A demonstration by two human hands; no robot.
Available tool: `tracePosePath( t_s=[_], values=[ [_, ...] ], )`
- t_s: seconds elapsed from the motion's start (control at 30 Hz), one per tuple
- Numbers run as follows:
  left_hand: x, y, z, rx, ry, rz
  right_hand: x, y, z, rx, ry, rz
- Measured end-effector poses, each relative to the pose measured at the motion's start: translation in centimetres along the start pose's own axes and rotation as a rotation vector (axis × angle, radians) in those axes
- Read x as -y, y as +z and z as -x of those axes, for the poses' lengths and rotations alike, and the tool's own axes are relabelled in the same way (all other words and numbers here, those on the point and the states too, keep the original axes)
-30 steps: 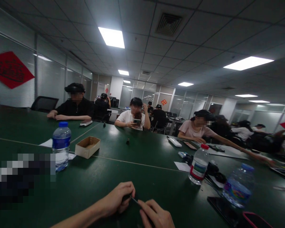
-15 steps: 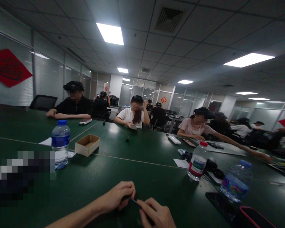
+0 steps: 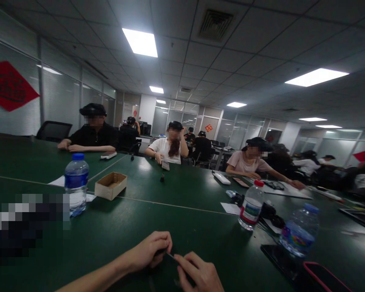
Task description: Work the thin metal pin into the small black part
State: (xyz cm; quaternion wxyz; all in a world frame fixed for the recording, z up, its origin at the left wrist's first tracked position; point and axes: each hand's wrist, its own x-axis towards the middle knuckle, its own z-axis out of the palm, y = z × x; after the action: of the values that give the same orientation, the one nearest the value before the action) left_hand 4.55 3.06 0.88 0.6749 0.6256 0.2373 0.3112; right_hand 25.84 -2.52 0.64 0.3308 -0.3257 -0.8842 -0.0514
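Observation:
Low in the head view, my left hand [image 3: 154, 248] is closed, its fingers curled around one end of a thin, dark, stick-like object [image 3: 170, 256]. My right hand [image 3: 200, 272] pinches the other end between thumb and fingers. Only a short pale-edged length of the object shows between the two hands, so its kind cannot be told. Both hands are held just over the green table [image 3: 134, 231], close together. Whether they touch the tabletop is unclear.
Left of my hands stand a blue-capped water bottle [image 3: 76, 184] and an open cardboard box [image 3: 111, 186]. On the right are a red-capped bottle [image 3: 251, 207], another blue-capped bottle [image 3: 300, 231], a dark phone [image 3: 276, 257] and a pink-edged case [image 3: 325, 278]. Several people sit around.
My hands stay almost in place on the thin object. Across the table, a person in white has tilted a small pale item upright. The person at right has drawn an outstretched arm back.

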Motion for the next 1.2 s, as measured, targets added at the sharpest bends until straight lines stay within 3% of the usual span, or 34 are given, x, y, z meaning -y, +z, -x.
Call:
tracePosePath(
  t_s=[1.2],
  values=[
    [-0.22,0.14,-0.05,0.007,0.031,0.042,0.03,-0.09,0.07,0.079,0.039,0.013]
  ],
)
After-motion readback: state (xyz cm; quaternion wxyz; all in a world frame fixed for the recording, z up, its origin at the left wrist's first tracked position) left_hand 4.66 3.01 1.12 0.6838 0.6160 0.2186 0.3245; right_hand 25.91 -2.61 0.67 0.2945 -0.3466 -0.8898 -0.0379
